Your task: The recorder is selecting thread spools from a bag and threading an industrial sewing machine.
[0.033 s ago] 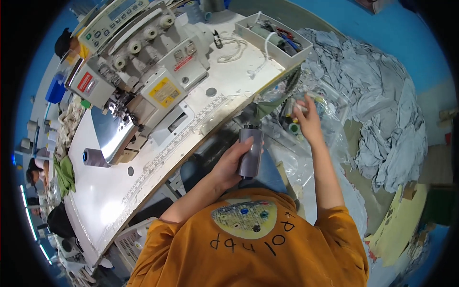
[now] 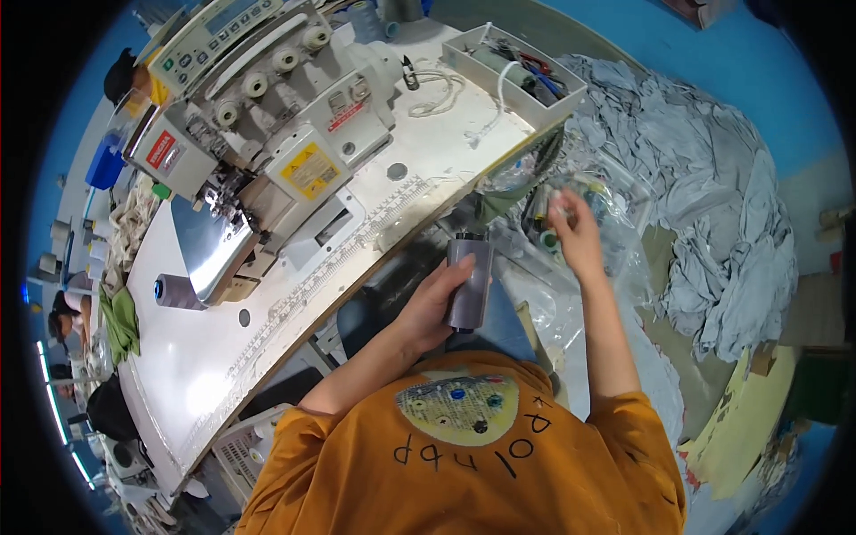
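My left hand [image 2: 434, 301] is wrapped round an upright spool of grey-purple thread [image 2: 469, 290] with dark ends, held in front of my shirt. To the right, my right hand [image 2: 578, 234] is raised above a clear plastic bag [image 2: 620, 236] with small spools and other bits in and around it. Its thumb and fingers are curled together at the tips; whatever they pinch, if anything, is too small to make out. A second grey-purple thread spool [image 2: 181, 292] lies on the sewing table [image 2: 201, 374], beside the sewing machine [image 2: 299, 152].
At the table's far right corner stands a white box [image 2: 517, 85] of tools. A loose cord [image 2: 437, 96] lies near it. A big heap of light grey cloth [image 2: 731, 205] fills the right side. Green cloth [image 2: 120, 323] hangs at the left, where other people sit farther off.
My right hand has come slightly down toward me, its fingers drawn in more. My left hand and the thread spool stay almost where they were.
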A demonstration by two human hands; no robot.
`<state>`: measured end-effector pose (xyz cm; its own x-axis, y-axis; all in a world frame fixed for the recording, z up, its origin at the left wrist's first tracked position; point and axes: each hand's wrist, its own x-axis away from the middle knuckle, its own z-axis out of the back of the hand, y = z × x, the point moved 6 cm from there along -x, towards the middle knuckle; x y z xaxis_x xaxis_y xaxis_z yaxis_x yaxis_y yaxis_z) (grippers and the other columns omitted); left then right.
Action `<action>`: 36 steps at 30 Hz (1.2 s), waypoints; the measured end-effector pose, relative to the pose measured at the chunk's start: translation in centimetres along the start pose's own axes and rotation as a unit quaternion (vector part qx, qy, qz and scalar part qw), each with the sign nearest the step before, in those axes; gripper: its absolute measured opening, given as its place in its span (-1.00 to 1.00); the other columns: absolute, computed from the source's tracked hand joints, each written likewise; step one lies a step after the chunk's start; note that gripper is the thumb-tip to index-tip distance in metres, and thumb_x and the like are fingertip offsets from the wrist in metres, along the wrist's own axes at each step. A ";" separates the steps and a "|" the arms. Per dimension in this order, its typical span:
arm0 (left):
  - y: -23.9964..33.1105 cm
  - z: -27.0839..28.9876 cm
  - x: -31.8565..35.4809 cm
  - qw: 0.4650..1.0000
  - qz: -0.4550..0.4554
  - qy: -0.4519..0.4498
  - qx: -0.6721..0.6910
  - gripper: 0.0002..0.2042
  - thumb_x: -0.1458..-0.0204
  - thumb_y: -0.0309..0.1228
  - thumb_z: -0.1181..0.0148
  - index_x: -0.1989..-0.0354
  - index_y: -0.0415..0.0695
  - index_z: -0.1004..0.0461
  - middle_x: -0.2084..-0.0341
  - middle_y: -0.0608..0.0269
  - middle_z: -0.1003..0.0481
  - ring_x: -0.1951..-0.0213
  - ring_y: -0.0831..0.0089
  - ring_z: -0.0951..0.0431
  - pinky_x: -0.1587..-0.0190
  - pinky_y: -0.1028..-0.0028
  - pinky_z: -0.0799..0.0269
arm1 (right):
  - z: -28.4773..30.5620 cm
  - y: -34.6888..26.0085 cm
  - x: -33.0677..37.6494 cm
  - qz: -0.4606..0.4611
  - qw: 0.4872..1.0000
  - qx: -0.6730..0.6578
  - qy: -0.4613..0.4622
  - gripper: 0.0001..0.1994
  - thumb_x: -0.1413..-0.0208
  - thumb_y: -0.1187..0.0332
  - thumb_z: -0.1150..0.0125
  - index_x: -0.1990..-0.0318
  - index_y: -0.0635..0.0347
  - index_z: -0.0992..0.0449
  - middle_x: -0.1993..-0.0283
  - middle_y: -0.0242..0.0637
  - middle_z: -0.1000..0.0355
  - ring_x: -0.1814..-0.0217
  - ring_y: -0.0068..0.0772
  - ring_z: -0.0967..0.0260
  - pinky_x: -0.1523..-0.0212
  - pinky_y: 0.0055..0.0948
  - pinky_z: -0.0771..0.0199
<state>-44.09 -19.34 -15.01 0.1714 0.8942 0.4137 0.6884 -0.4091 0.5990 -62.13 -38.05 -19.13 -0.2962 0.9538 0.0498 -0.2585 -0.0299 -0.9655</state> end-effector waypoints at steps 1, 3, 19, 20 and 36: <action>-0.1 0.4 -0.2 1.000 0.004 0.019 -0.016 -0.51 -0.18 -0.10 -0.05 -0.19 -0.12 -0.23 0.02 0.21 -0.44 0.08 0.52 -0.47 0.02 0.47 -0.44 | -0.3 -0.1 2.0 -0.002 0.999 -0.016 -0.036 -0.47 -0.15 0.38 -0.18 -0.27 0.22 -0.21 0.00 -0.21 -0.43 0.33 -0.56 -0.44 0.34 -0.58 -0.47; 0.3 -0.1 -0.2 0.999 -0.030 0.020 -0.021 -0.53 -0.18 -0.12 -0.08 -0.17 -0.12 -0.24 0.04 0.23 -0.43 0.06 0.50 -0.46 0.00 0.45 -0.43 | -2.8 -3.7 7.1 0.000 0.988 -0.130 -0.087 -0.51 -0.08 0.41 -0.26 -0.18 0.22 -0.33 0.03 -0.27 -0.42 0.32 -0.65 -0.39 0.32 -0.66 -0.40; 0.2 -1.8 0.2 0.997 -0.044 0.003 -0.064 -0.52 -0.04 -0.31 -0.29 -0.11 -0.14 -0.27 0.11 0.26 -0.44 0.06 0.41 -0.48 0.03 0.37 -0.44 | -6.9 -10.3 13.2 0.241 0.966 0.060 0.065 -0.76 -0.18 0.47 -0.12 0.01 0.21 -0.52 0.28 -0.23 -0.38 0.35 -0.40 -0.38 0.31 -0.56 -0.37; 0.2 -1.6 0.2 0.997 -0.045 0.002 -0.063 -0.52 -0.04 -0.31 -0.29 -0.11 -0.14 -0.27 0.11 0.26 -0.44 0.06 0.41 -0.48 0.03 0.37 -0.44 | -6.8 -10.5 13.3 0.242 0.966 0.062 0.064 -0.76 -0.18 0.47 -0.12 0.01 0.21 -0.52 0.28 -0.23 -0.38 0.35 -0.40 -0.38 0.31 -0.56 -0.37; 0.1 -0.6 0.3 0.988 0.053 -0.123 0.078 -0.35 -0.06 -0.38 -0.02 -0.34 -0.03 0.08 -0.16 -0.10 -0.24 0.02 0.13 -0.51 0.12 0.34 -0.58 | -1.1 -2.8 5.2 -0.038 0.919 -0.326 0.219 -0.78 -0.28 0.25 -0.03 0.15 0.20 -0.48 0.55 -0.56 -0.24 0.66 -0.76 -0.07 0.67 -0.69 -0.01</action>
<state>-44.39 -19.24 -14.49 0.4009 0.8732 0.2772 0.7546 -0.4863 0.4405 -61.99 -32.66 -16.44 0.1350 0.9788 0.1542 0.3859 0.0914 -0.9180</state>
